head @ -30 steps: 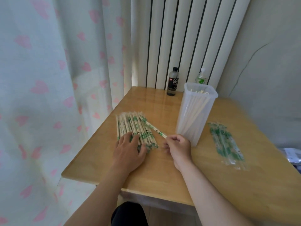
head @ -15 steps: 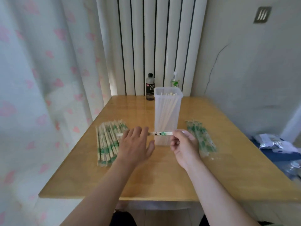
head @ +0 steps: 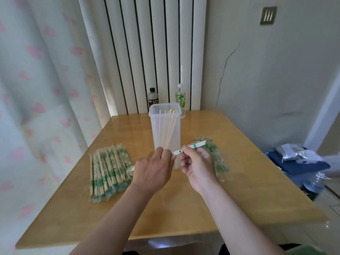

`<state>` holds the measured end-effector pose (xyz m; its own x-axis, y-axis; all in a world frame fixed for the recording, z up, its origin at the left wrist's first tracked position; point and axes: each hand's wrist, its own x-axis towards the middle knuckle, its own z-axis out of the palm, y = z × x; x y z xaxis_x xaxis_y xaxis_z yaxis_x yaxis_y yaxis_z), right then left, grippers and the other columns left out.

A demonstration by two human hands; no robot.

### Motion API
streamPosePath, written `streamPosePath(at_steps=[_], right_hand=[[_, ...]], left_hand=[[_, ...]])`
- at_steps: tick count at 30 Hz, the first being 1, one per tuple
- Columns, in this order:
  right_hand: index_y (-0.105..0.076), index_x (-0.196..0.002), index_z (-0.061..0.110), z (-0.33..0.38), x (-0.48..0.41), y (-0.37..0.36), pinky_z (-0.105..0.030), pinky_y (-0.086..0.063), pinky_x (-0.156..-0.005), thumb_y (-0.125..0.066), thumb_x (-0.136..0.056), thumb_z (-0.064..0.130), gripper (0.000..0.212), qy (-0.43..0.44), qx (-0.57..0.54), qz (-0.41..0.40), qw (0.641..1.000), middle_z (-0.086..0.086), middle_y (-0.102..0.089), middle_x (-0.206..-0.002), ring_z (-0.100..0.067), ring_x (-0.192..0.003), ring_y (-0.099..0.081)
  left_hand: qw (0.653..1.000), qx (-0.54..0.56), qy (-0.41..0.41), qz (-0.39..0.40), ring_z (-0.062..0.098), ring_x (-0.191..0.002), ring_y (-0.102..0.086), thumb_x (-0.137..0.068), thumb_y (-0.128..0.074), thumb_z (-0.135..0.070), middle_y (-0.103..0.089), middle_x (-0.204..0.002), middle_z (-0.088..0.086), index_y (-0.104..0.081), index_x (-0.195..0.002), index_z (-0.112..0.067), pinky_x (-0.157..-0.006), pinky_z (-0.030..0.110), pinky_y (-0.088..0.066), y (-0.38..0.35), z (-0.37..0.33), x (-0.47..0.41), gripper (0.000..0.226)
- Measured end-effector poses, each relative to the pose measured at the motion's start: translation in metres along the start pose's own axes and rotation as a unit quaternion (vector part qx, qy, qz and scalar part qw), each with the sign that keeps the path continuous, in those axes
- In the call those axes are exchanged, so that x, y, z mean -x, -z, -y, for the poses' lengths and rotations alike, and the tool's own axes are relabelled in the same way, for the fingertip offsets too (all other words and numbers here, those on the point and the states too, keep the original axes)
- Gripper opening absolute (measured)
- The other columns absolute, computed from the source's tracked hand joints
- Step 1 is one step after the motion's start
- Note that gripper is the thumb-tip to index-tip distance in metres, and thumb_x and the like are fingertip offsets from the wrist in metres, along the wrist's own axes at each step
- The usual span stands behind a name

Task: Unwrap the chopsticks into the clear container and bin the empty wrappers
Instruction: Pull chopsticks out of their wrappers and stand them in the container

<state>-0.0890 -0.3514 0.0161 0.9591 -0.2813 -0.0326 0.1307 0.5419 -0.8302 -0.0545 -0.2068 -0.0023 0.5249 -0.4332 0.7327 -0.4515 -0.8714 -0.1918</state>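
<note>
Both hands hold one wrapped chopstick pair [head: 191, 146] in the air in front of the clear container [head: 165, 129]. My left hand [head: 153, 170] pinches its near end, and my right hand [head: 197, 163] grips it further along, so the far end sticks out to the right. The tall container stands mid-table with several bare chopsticks upright inside. A stack of wrapped chopsticks [head: 108, 167] lies on the table to the left. A pile of empty green-printed wrappers [head: 216, 157] lies to the right, partly behind my right hand.
The wooden table [head: 184, 199] stands against a radiator and wall. A dark bottle [head: 153, 99] and a green-labelled pouch [head: 181, 99] stand at its far edge. A curtain hangs on the left. Bags and clutter [head: 301, 162] sit on the floor to the right.
My right hand drew one wrapped pair from the stack and lifted it. My left hand left the stack and took the pair's other end. The view swung to the right.
</note>
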Motion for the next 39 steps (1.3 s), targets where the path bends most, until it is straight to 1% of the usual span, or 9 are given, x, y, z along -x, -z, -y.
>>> streamPosePath(at_steps=[4, 11, 13, 17, 22, 26, 34, 36, 39], right_hand=[[-0.058, -0.074, 0.007, 0.012, -0.009, 0.008, -0.024, -0.033, -0.039, -0.066, -0.094, 0.004, 0.021, 0.011, -0.003, -0.035, 0.999, -0.009, -0.058, -0.059, -0.016, -0.045, -0.047], [-0.053, -0.075, 0.007, -0.005, -0.003, 0.0, -0.027, -0.032, -0.041, -0.064, -0.096, 0.006, 0.024, -0.004, 0.032, 0.016, 0.999, -0.013, -0.056, -0.063, -0.02, -0.046, -0.046], [-0.055, -0.077, 0.005, -0.002, -0.006, 0.001, -0.026, -0.031, -0.041, -0.064, -0.096, 0.005, 0.021, 0.006, 0.043, 0.005, 0.999, -0.012, -0.057, -0.062, -0.02, -0.046, -0.045], [-0.055, -0.076, 0.005, 0.008, -0.013, 0.009, -0.024, -0.032, -0.039, -0.065, -0.095, 0.004, 0.021, 0.02, 0.042, -0.032, 0.998, -0.01, -0.058, -0.06, -0.017, -0.044, -0.046], [-0.053, -0.078, 0.007, 0.002, -0.011, 0.007, -0.025, -0.033, -0.039, -0.064, -0.097, 0.006, 0.021, 0.003, 0.037, -0.02, 0.999, -0.009, -0.058, -0.059, -0.018, -0.044, -0.046], [-0.054, -0.081, 0.005, -0.008, -0.007, 0.005, -0.026, -0.033, -0.04, -0.063, -0.098, 0.006, 0.019, -0.003, 0.069, 0.011, 0.998, -0.011, -0.058, -0.061, -0.019, -0.045, -0.047], [-0.055, -0.08, 0.004, 0.001, -0.012, 0.014, -0.025, -0.033, -0.039, -0.063, -0.098, 0.006, 0.02, 0.005, 0.067, -0.025, 0.997, -0.009, -0.058, -0.06, -0.017, -0.044, -0.047], [-0.054, -0.079, 0.005, -0.003, -0.012, 0.013, -0.026, -0.033, -0.039, -0.063, -0.098, 0.007, 0.021, 0.004, 0.063, -0.03, 0.998, -0.009, -0.058, -0.06, -0.017, -0.044, -0.047], [-0.055, -0.078, 0.004, -0.01, -0.009, 0.009, -0.027, -0.033, -0.039, -0.064, -0.098, 0.006, 0.022, 0.008, 0.081, -0.022, 0.996, -0.01, -0.058, -0.06, -0.019, -0.046, -0.047]], left_hand=[[1.0, -0.011, -0.015, -0.001, 0.022, -0.045, -0.049, -0.103, -0.036, -0.036, -0.05, -0.066, 0.0, -0.058, -0.077, -0.016, -0.038, 0.027, -0.021, -0.004, 0.012, 0.003, 0.04], [1.0, -0.019, -0.014, -0.016, 0.019, -0.042, -0.048, -0.104, -0.036, -0.035, -0.049, -0.062, -0.001, -0.056, -0.073, -0.016, -0.041, 0.025, -0.014, -0.009, 0.007, 0.002, 0.041], [1.0, -0.016, -0.012, -0.015, 0.019, -0.042, -0.047, -0.103, -0.037, -0.035, -0.049, -0.062, -0.001, -0.056, -0.074, -0.015, -0.041, 0.025, -0.014, -0.01, 0.009, 0.004, 0.041], [1.0, -0.014, -0.023, -0.001, 0.019, -0.042, -0.046, -0.103, -0.037, -0.036, -0.051, -0.064, -0.002, -0.059, -0.076, -0.016, -0.04, 0.026, -0.014, -0.01, 0.015, 0.006, 0.039], [1.0, -0.006, -0.01, 0.01, 0.02, -0.042, -0.048, -0.103, -0.037, -0.036, -0.05, -0.063, -0.001, -0.057, -0.075, -0.016, -0.039, 0.026, -0.017, -0.012, 0.012, 0.005, 0.04], [1.0, -0.007, -0.014, 0.009, 0.019, -0.04, -0.046, -0.102, -0.038, -0.035, -0.048, -0.06, -0.002, -0.055, -0.072, -0.016, -0.039, 0.025, -0.014, -0.012, 0.009, 0.007, 0.04], [0.998, 0.007, -0.032, 0.049, 0.019, -0.041, -0.047, -0.102, -0.036, -0.037, -0.048, -0.06, -0.003, -0.055, -0.074, -0.017, -0.037, 0.024, -0.018, -0.009, 0.019, 0.009, 0.039], [0.996, 0.014, -0.017, 0.09, 0.02, -0.047, -0.053, -0.1, -0.033, -0.043, -0.051, -0.064, -0.003, -0.054, -0.08, -0.019, -0.036, 0.026, -0.028, -0.008, 0.014, 0.007, 0.038], [0.989, 0.007, -0.004, 0.145, 0.023, -0.082, -0.064, -0.093, -0.015, -0.058, -0.061, -0.093, -0.002, -0.049, -0.12, -0.024, -0.055, 0.032, -0.041, -0.008, 0.004, -0.001, 0.055]])
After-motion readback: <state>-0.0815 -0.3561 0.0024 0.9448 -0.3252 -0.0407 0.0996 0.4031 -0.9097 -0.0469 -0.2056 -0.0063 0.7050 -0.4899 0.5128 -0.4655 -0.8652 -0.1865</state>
